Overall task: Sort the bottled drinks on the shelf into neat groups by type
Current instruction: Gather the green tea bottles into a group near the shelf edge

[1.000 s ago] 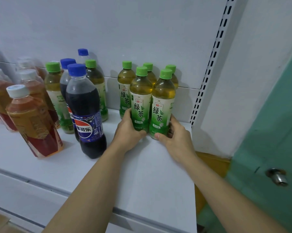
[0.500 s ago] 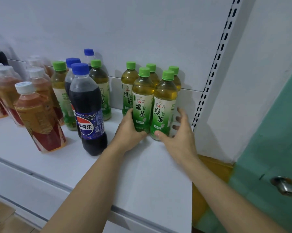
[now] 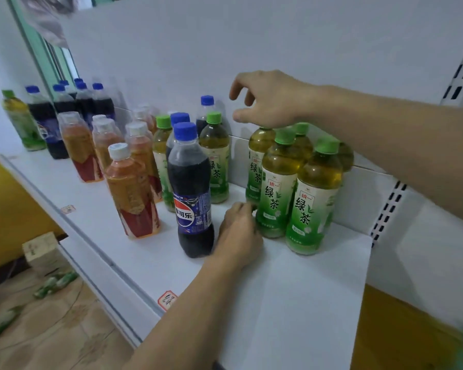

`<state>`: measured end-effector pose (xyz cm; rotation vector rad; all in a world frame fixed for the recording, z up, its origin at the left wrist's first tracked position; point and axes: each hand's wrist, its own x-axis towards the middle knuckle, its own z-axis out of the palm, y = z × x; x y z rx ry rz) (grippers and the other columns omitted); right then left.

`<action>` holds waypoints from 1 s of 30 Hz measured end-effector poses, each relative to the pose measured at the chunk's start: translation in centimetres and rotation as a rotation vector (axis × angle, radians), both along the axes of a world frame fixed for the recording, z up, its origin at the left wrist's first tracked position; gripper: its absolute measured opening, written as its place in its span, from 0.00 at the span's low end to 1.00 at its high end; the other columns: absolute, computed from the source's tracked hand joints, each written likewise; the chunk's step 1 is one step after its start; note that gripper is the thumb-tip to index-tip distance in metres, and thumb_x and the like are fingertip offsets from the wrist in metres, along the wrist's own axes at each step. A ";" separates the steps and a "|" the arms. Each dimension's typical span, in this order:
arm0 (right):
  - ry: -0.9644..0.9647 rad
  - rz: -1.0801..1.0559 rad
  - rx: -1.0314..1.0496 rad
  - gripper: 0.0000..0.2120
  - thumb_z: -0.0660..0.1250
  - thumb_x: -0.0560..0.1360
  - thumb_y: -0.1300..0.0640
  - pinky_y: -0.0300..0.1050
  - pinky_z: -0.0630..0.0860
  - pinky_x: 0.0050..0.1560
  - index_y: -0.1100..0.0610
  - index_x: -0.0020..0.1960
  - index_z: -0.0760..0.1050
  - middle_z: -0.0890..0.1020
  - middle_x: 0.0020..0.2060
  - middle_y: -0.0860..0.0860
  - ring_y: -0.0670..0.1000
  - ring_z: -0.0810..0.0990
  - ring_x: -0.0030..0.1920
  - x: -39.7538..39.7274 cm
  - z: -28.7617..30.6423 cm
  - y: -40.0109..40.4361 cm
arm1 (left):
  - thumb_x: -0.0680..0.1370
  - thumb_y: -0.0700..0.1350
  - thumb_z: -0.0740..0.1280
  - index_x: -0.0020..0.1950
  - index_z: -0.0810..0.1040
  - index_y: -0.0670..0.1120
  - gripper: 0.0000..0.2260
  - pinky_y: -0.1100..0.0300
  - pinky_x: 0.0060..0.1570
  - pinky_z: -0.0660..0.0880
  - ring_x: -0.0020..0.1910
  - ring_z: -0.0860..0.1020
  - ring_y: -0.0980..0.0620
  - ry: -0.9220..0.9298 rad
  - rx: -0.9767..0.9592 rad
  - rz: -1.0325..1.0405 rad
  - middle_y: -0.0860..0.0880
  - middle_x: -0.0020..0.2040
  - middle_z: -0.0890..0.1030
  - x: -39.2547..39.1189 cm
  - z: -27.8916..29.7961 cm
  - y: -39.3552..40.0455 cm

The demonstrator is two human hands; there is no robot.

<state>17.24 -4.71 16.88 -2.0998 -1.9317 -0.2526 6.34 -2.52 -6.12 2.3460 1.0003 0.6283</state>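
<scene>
Head view: left hand [image 3: 239, 236] curled at green tea bottles [image 3: 275, 182]; right hand [image 3: 267, 98] loose above; Pepsi bottle [image 3: 191, 190] crowds left.

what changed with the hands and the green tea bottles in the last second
The right hand let go of the base of the green tea bottles and rose above their caps, fingers loosely spread, holding nothing. The left hand stayed low at the group's base, beside the cola bottle. The bottles themselves stand grouped as before; the view swung left.
</scene>
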 end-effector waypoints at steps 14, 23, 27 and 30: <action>-0.058 0.169 -0.260 0.08 0.74 0.75 0.46 0.56 0.83 0.52 0.49 0.49 0.81 0.84 0.48 0.52 0.57 0.85 0.47 0.6 -0.1 9.6 | 0.80 0.41 0.63 0.82 0.53 0.44 0.33 0.58 0.76 0.53 0.79 0.58 0.45 -0.204 -0.135 0.223 0.43 0.79 0.57 -0.1 0.6 -0.5; 0.033 0.212 -0.130 0.09 0.74 0.76 0.47 0.45 0.82 0.41 0.53 0.49 0.83 0.85 0.39 0.50 0.51 0.85 0.37 1.7 0.1 5.4 | 0.79 0.48 0.70 0.83 0.41 0.51 0.44 0.47 0.80 0.53 0.82 0.50 0.48 -0.333 -0.196 0.296 0.49 0.84 0.49 1.0 -0.1 0.5; 0.079 0.195 -0.104 0.08 0.74 0.75 0.49 0.42 0.79 0.37 0.53 0.49 0.84 0.86 0.39 0.51 0.48 0.83 0.34 2.1 0.3 4.6 | 0.79 0.46 0.69 0.83 0.41 0.49 0.43 0.48 0.80 0.55 0.81 0.53 0.47 -0.323 -0.151 0.285 0.48 0.83 0.52 1.0 -0.1 0.6; 0.104 0.181 -0.107 0.07 0.74 0.75 0.50 0.43 0.81 0.39 0.53 0.47 0.85 0.86 0.39 0.50 0.48 0.84 0.35 2.3 0.2 3.8 | 0.78 0.41 0.67 0.83 0.46 0.49 0.40 0.53 0.77 0.58 0.79 0.60 0.48 -0.292 -0.125 0.265 0.47 0.80 0.59 0.9 0.0 0.3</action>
